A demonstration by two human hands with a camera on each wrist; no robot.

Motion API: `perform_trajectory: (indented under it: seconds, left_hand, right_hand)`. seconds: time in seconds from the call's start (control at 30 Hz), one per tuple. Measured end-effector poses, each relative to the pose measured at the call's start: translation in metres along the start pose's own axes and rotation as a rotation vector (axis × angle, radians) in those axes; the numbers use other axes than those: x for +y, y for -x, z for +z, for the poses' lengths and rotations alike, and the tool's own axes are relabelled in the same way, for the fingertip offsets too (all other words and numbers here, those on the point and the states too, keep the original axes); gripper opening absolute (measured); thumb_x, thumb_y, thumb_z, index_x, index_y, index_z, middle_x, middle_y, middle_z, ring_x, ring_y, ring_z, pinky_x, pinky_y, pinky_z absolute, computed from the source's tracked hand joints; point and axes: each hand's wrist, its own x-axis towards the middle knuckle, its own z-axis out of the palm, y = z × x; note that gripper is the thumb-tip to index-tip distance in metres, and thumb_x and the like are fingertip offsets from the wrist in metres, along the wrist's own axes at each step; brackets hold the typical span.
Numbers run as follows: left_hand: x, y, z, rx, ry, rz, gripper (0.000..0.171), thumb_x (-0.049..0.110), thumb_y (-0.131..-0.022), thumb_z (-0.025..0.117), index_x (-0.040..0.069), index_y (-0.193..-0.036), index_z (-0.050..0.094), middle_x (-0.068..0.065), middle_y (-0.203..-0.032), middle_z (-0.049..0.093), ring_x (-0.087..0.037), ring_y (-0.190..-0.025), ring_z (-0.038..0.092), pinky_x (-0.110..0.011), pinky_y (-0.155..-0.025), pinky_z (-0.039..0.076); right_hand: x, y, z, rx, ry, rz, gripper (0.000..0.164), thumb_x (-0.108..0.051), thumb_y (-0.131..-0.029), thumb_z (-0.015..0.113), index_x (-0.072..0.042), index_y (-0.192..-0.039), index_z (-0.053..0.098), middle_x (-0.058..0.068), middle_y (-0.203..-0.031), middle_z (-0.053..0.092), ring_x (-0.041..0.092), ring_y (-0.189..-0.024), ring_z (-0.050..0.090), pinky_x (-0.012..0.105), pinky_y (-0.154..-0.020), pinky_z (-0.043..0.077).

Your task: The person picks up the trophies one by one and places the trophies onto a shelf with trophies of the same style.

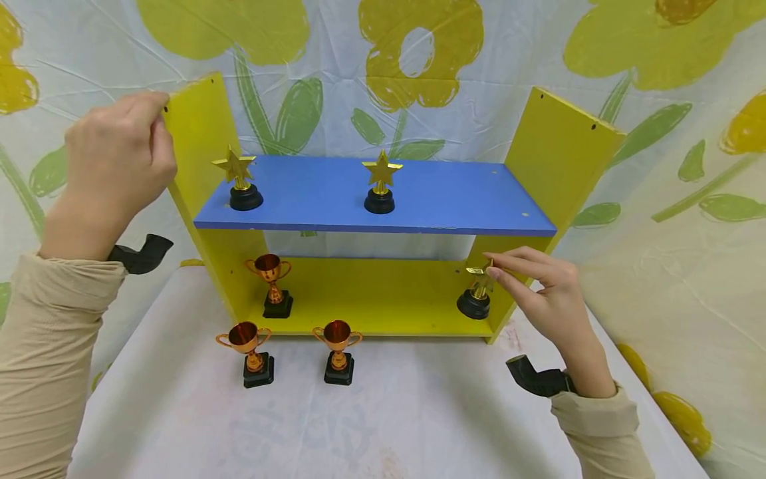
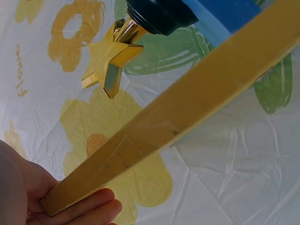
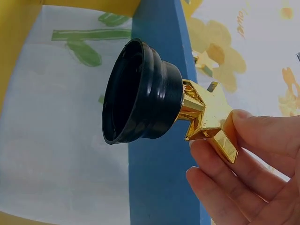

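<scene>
My right hand (image 1: 553, 293) pinches a gold star trophy (image 1: 477, 303) by its star, between thumb and fingers. It hangs tilted in front of the lower board's right end; in the right wrist view its hollow black base (image 3: 145, 93) shows from below, off any surface. At the upper left, my left hand (image 1: 116, 156) grips the top of the shelf's yellow left side panel (image 1: 200, 126). The left wrist view has that panel's edge (image 2: 154, 126) between thumb and fingers. Two more star trophies stand on the blue shelf board (image 1: 311, 189), one at the left (image 1: 244, 186), one mid-board (image 1: 380, 186).
A bronze cup trophy (image 1: 275, 286) stands at the left of the yellow lower board (image 1: 371, 293). Two similar cups, one left (image 1: 254, 356) and one right (image 1: 338, 352), stand on the white-covered table (image 1: 389, 426) before the shelf. The yellow right panel (image 1: 562, 159) rises near my right hand.
</scene>
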Motion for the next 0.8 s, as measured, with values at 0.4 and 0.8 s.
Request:
perform_trajectory:
  seconds: [0.4, 0.8]
  left_hand:
    - [-0.001, 0.000, 0.000, -0.006, 0.002, -0.014, 0.038, 0.008, -0.095, 0.038, -0.008, -0.115, 0.065, -0.027, -0.106, 0.069, -0.059, -0.069, 0.053, -0.066, -0.056, 0.038]
    - [-0.002, 0.000, 0.000, -0.007, 0.001, -0.002, 0.039, 0.009, -0.096, 0.037, -0.008, -0.116, 0.065, -0.027, -0.106, 0.069, -0.058, -0.069, 0.054, -0.065, -0.055, 0.038]
  right_hand:
    - [-0.004, -0.009, -0.003, 0.034, -0.019, -0.034, 0.036, 0.022, -0.072, 0.072, 0.002, -0.101, 0.077, 0.006, -0.091, 0.074, 0.002, -0.084, 0.064, 0.013, -0.076, 0.047]
    - [-0.008, -0.019, -0.007, 0.040, 0.021, -0.028, 0.033, 0.020, -0.074, 0.073, 0.003, -0.101, 0.077, 0.007, -0.090, 0.073, 0.003, -0.082, 0.060, 0.013, -0.071, 0.045]
